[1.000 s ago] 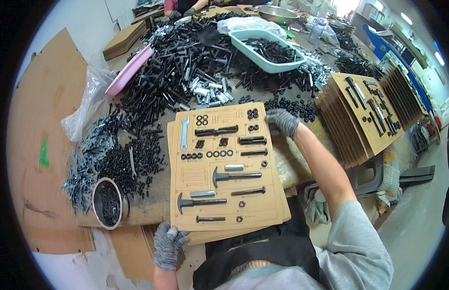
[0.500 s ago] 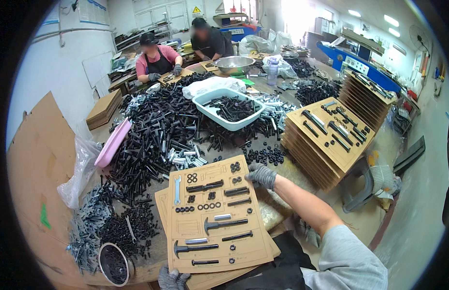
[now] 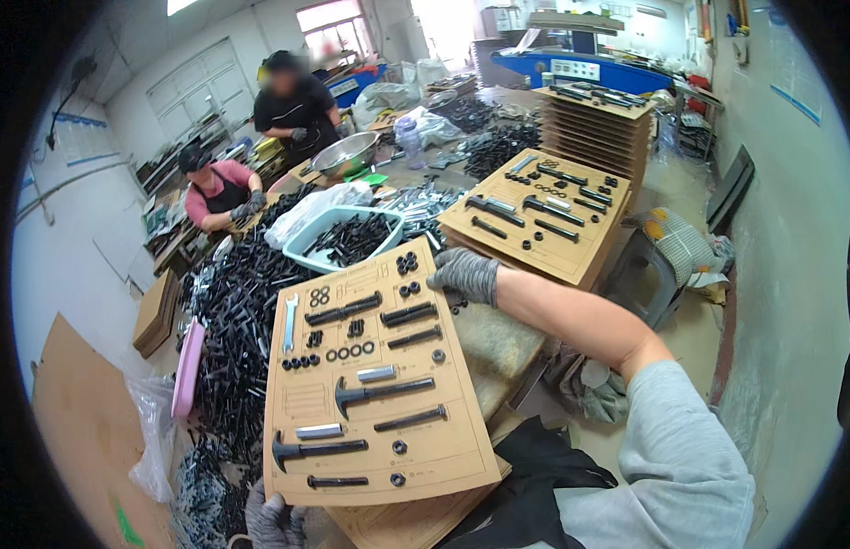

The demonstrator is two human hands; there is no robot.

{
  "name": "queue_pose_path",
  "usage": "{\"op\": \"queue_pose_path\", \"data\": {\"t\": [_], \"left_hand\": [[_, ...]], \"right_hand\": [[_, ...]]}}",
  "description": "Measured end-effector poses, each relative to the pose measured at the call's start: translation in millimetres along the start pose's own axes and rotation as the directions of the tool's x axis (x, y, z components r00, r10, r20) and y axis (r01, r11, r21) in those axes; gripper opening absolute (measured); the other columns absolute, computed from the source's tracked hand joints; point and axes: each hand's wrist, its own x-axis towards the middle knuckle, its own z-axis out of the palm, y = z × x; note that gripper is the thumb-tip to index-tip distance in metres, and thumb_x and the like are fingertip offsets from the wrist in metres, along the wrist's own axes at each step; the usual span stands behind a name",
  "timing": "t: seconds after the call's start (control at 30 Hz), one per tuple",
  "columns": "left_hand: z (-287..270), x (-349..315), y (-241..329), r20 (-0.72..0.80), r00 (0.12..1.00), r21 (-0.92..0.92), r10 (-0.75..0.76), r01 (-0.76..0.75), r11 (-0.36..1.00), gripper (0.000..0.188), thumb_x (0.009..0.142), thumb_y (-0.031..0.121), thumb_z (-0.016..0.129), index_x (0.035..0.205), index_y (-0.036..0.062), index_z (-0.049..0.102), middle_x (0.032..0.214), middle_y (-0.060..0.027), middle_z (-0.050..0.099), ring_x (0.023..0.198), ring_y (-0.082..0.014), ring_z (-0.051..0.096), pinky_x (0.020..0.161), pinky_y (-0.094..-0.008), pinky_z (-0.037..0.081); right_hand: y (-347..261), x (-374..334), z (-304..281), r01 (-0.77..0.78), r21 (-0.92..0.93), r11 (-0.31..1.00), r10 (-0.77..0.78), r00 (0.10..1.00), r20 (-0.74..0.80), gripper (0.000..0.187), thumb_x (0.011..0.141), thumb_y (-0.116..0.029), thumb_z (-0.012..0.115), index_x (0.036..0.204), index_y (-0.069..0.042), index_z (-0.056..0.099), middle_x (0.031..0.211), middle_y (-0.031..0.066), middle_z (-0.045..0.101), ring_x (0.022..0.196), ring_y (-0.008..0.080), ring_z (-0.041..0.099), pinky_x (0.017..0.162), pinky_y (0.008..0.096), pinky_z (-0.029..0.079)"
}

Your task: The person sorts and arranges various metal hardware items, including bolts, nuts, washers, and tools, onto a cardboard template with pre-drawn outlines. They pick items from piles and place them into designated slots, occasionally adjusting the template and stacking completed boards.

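Both my hands, in grey gloves, hold one cardboard sheet (image 3: 301, 400) at opposite corners. My left hand (image 3: 274, 520) grips its near left corner with the thumb on top. My right hand (image 3: 466, 274) is closed on the far right edge. Fixed on the sheet are a silver spanner (image 3: 290, 322), black T-headed pieces (image 3: 384, 391), silver sleeves (image 3: 377, 373), black bolts (image 3: 411, 418), nuts (image 3: 399, 447) and a row of washers (image 3: 350, 351). Another cardboard sheet (image 3: 416, 522) shows beneath it. The fingers under the sheet are hidden.
A stack of similar filled boards (image 3: 461, 215) stands to the right, with a taller stack (image 3: 594, 137) behind. Loose black bolts (image 3: 233, 316) heap at left around a light-blue tub (image 3: 397, 240) and a pink tray (image 3: 188, 366). Two people work across the table. A grey stool (image 3: 640, 274) stands at right.
My view has turned right and tilted. The held sheet now sits further left in view and looks lifted off the one beneath, both hands still on it. One person across appears more upright.
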Motion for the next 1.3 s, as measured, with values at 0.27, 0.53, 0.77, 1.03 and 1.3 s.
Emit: {"op": "queue_pose_path", "data": {"t": [0.27,0.53,0.77,1.03,1.3], "left_hand": [[117.9,97.7,46.4,0.326,0.939,-0.044,0.107,-0.098,0.994,0.062,0.076,0.022,0.07,0.125,-0.0081,0.047,0.11,-0.0124,0.063,0.09,-0.017,0.066,0.07,-0.0231,0.059],[259.5,231.8,33.4,0.627,0.779,-0.107,0.004,0.081,0.991,0.051,0.082,0.016,0.066,0.128,-0.0004,0.051,0.112,-0.006,0.064,0.091,-0.0117,0.065,0.064,-0.0201,0.057],[364.2,310.0,2.0,0.588,0.806,-0.089,-0.07,0.15,0.985,0.035,0.089,0.013,0.057,0.124,0.0046,0.056,0.106,-0.0042,0.067,0.083,-0.0117,0.065,0.059,-0.0185,0.056],[424.6,352.0,-21.0,0.442,0.881,0.011,-0.17,0.184,0.983,0.026,0.093,0.013,0.053,0.118,0.0084,0.058,0.101,-0.0031,0.064,0.084,-0.0136,0.06,0.063,-0.0232,0.05],[432.1,389.1,-32.5,0.467,0.867,0.005,-0.172,0.192,0.981,0.022,0.089,0.01,0.058,0.111,0.0106,0.06,0.1,-0.0033,0.063,0.084,-0.0165,0.059,0.065,-0.0266,0.05]], "right_hand": [[-33.8,-19.0,-138.8,0.121,0.196,0.973,-0.075,0.971,-0.226,0.016,0.081,-0.003,0.064,0.096,0.001,0.064,0.082,0.0125,0.067,0.064,0.0223,0.065,0.051,0.0323,0.055],[-38.6,-58.0,-283.6,0.246,0.14,0.959,-0.141,0.843,-0.519,0.008,0.079,-0.003,0.069,0.086,-0.003,0.065,0.077,0.0101,0.066,0.062,0.0221,0.064,0.051,0.0298,0.053],[-9.9,-62.6,-362.6,0.215,0.14,0.966,-0.058,0.716,-0.696,0.014,0.084,-0.002,0.065,0.097,0.003,0.064,0.085,0.0138,0.066,0.062,0.0224,0.063,0.045,0.0308,0.049],[17.4,-69.1,-375.6,0.212,0.202,0.956,0.038,0.595,-0.803,0.015,0.084,-0.009,0.067,0.098,-0.009,0.064,0.093,0.0051,0.067,0.082,0.016,0.064,0.066,0.0277,0.056],[41.3,-62.8,-390.8,0.278,0.166,0.946,-0.03,0.586,-0.81,0.015,0.08,-0.005,0.071,0.094,-0.002,0.067,0.087,0.0104,0.069,0.069,0.0207,0.065,0.051,0.03,0.052]]}}
